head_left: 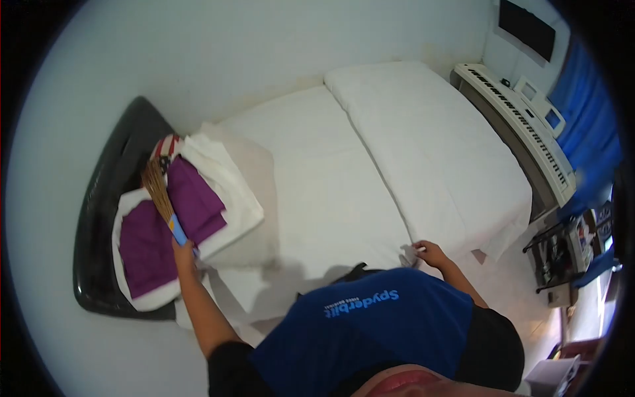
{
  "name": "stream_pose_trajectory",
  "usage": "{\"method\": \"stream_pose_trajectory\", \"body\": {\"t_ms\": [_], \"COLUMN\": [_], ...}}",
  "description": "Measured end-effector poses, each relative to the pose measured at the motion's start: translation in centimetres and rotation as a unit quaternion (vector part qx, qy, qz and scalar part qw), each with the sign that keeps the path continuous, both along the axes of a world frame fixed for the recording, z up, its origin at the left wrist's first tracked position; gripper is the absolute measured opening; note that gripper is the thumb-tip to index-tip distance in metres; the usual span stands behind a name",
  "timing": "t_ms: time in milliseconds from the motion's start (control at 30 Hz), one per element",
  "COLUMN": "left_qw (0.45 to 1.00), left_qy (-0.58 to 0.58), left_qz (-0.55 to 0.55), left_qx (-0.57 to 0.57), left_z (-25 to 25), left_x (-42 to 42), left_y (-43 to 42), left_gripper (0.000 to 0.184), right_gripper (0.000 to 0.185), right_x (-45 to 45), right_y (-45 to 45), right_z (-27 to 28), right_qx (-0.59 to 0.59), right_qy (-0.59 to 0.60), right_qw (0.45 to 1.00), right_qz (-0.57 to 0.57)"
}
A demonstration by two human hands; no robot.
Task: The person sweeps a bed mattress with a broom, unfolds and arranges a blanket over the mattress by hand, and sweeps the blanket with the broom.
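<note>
My left hand (184,255) is closed around the blue handle of a stick broom (159,192), whose bristles rest over the purple and white pillows or folded cloths near the headboard. Purple fabric (193,198) lies on a white pillow (243,192), with another purple piece (147,245) nearer the headboard. At the bed's near edge, my right hand (430,253) pinches the edge of the white bedding (430,152). That layer covers the foot half of the bed, its edge running across the white sheet (317,178).
A black headboard (99,218) stands at the left. Beyond the foot of the bed are a white keyboard (522,122), a wall-mounted screen (526,28) and a blue curtain (582,106). A cluttered rack (562,255) stands at the right.
</note>
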State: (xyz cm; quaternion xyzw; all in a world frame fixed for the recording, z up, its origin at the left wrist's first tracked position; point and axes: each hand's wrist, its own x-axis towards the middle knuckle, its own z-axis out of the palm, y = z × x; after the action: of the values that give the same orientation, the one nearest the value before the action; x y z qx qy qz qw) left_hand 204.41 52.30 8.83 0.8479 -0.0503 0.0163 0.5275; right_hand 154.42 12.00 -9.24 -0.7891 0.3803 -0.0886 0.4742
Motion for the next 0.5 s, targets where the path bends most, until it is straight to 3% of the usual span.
{"method": "stream_pose_trajectory", "body": {"t_ms": [33, 100, 200, 267, 333, 367, 433, 467, 500], "left_qw": [0.984, 0.969, 0.954, 0.908, 0.882, 0.893, 0.876, 0.84, 0.833], "left_qy": [0.057, -0.012, -0.008, -0.073, -0.079, -0.062, -0.011, 0.023, -0.102], "left_qz": [-0.025, -0.042, -0.046, -0.2, -0.301, -0.296, -0.381, -0.467, -0.519], "left_qx": [-0.166, -0.243, -0.297, -0.36, -0.353, -0.334, -0.294, -0.275, -0.164], "left_z": [-0.9, -0.8, -0.3, -2.2, -4.2, -5.6, -5.2, -4.2, -4.4], "left_x": [0.4, -2.2, -7.6, -9.7, -11.4, -12.5, -15.5, -16.6, -17.1], "left_y": [0.6, 0.1, -3.3, -4.5, -6.6, -8.2, -11.2, -12.2, -13.5], "left_gripper": [0.06, 0.063, 0.07, 0.077, 0.081, 0.082, 0.082, 0.082, 0.08], "right_gripper": [0.027, 0.027, 0.026, 0.026, 0.032, 0.042, 0.049, 0.049, 0.052], "right_x": [0.1, 2.3, 5.6, 9.7, 14.5, 17.0, 21.0, 22.2, 23.3], "right_y": [1.0, 2.8, 5.2, 6.5, 8.2, 9.3, 12.4, 13.2, 13.8], "right_z": [-0.2, 0.4, 5.4, 8.7, 12.4, 13.6, 15.8, 15.6, 15.5], "right_qx": [0.015, 0.03, 0.073, 0.057, 0.091, 0.103, 0.089, 0.094, 0.146], "right_qy": [-0.005, -0.017, -0.039, -0.067, -0.082, -0.109, -0.215, -0.213, -0.236], "right_qw": [1.0, 0.999, 0.997, 0.993, 0.98, 0.966, 0.94, 0.94, 0.932], "right_qz": [0.015, 0.017, 0.002, 0.077, 0.155, 0.212, 0.25, 0.249, 0.231]}}
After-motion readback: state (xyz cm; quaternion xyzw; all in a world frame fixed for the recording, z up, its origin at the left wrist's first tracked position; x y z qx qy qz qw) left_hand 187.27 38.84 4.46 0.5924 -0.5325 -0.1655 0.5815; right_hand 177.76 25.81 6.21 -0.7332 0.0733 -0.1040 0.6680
